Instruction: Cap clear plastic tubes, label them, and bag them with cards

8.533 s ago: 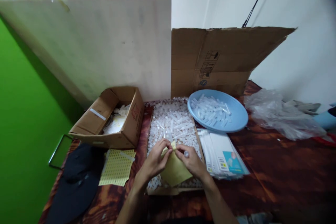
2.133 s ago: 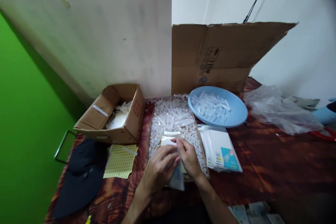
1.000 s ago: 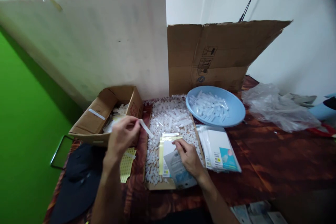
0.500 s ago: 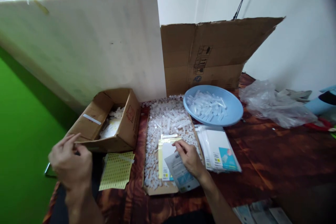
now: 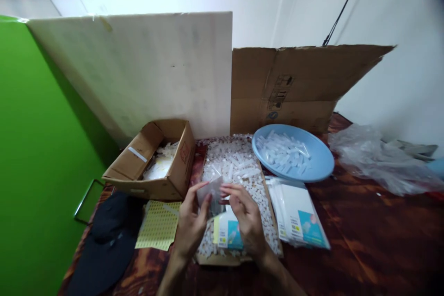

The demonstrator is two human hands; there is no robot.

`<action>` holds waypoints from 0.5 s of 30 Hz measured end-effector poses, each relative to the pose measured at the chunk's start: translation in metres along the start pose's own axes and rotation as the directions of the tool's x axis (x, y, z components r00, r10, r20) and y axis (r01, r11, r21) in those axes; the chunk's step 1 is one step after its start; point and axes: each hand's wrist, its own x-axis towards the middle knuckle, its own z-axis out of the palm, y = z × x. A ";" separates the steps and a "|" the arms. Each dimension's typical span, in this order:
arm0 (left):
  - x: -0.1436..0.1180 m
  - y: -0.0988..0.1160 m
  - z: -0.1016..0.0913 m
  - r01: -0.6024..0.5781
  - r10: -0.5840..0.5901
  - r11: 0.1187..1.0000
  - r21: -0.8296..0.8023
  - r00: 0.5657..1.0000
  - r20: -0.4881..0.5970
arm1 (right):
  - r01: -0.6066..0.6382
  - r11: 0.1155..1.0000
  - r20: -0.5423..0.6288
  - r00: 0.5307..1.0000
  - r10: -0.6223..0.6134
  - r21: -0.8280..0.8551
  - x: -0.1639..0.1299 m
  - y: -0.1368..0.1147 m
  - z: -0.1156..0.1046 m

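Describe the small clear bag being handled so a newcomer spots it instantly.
Start at the flat cardboard tray of white pieces, mid-table. Just above its near end, both hands pinch the clear bag. Unlike the printed packets stacked flat to the right, it is see-through and lifted.

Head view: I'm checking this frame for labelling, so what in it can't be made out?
- Clear bag: blurred by motion; left hand and right hand pinch it, contents unreadable.
- Packet under the hands: print too small, partly covered by the right hand.
- Box: its near wall hides most of the contents.
- Cap: cut off by the bottom edge.
- Plastic wrap: crumpled, what lies under it is hidden.
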 end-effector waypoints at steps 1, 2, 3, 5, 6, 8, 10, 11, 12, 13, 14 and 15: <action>0.003 0.001 -0.005 0.057 -0.055 0.995 -0.085 0.998 0.028 | 0.005 1.000 -0.074 0.997 -0.006 -0.016 0.001 0.000 -0.003; 0.005 0.003 -0.008 0.108 -0.098 0.981 -0.159 0.992 0.074 | -0.006 1.000 -0.114 0.994 0.004 -0.022 0.003 0.000 -0.007; 0.006 0.005 -0.010 0.148 -0.121 0.966 -0.214 0.984 0.133 | -0.029 0.999 -0.108 0.994 0.026 -0.023 0.006 0.000 -0.012; 0.008 0.008 -0.009 0.197 -0.129 0.946 -0.258 0.957 0.259 | -0.078 0.997 -0.009 0.997 0.078 -0.028 0.011 0.002 -0.020; 0.008 0.009 -0.008 0.204 -0.123 0.944 -0.257 0.946 0.301 | -0.094 0.995 0.034 0.995 0.095 -0.037 0.013 0.003 -0.024; 0.009 0.008 -0.004 0.172 -0.096 0.956 -0.240 0.950 0.296 | -0.101 0.992 0.033 0.994 0.104 -0.068 0.014 0.005 -0.029; 0.011 0.004 -0.001 0.108 -0.063 0.974 -0.197 0.974 0.219 | -0.099 0.990 -0.039 0.995 0.095 -0.098 0.013 0.009 -0.032; 0.011 0.001 -0.001 0.083 -0.050 0.982 -0.171 0.981 0.189 | -0.100 0.989 -0.069 0.993 0.093 -0.111 0.012 0.010 -0.033; 0.012 -0.001 0.000 0.070 -0.044 0.987 -0.147 0.984 0.171 | -0.100 0.987 -0.094 0.992 0.089 -0.123 0.011 0.012 -0.034; 0.012 -0.002 0.000 0.068 -0.046 0.989 -0.129 0.985 0.168 | -0.098 0.986 -0.111 0.990 0.084 -0.132 0.009 0.013 -0.035; 0.012 -0.003 0.001 0.075 -0.053 0.990 -0.120 0.983 0.175 | -0.097 0.985 -0.118 0.990 0.080 -0.140 0.008 0.015 -0.035; 0.012 -0.004 0.002 0.087 -0.064 0.989 -0.118 0.980 0.190 | -0.095 0.985 -0.118 0.990 0.078 -0.147 0.007 0.015 -0.035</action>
